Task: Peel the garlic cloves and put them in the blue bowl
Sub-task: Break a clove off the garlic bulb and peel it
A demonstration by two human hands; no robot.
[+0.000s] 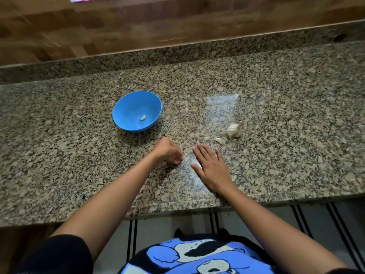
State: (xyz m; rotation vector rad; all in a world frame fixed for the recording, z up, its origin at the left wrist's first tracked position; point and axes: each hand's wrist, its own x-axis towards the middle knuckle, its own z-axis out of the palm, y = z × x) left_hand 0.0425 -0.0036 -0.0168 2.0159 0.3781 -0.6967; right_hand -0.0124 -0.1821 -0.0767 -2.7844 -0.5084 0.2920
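The blue bowl (137, 111) stood on the granite counter (276, 115) with one peeled clove (143, 117) lying in its bottom, while the garlic head (234, 130) sat well to the right of the bowl, a loose clove (218, 140) just beside it on the bowl's side. Nearer the person than the bowl, the left hand (168, 151) was curled with its fingertips down on the counter, though whether it pinched anything could not be told. The right hand (211, 167) lay flat and released, fingers straight, between the bowl and the garlic head.

No legible text — none anywhere
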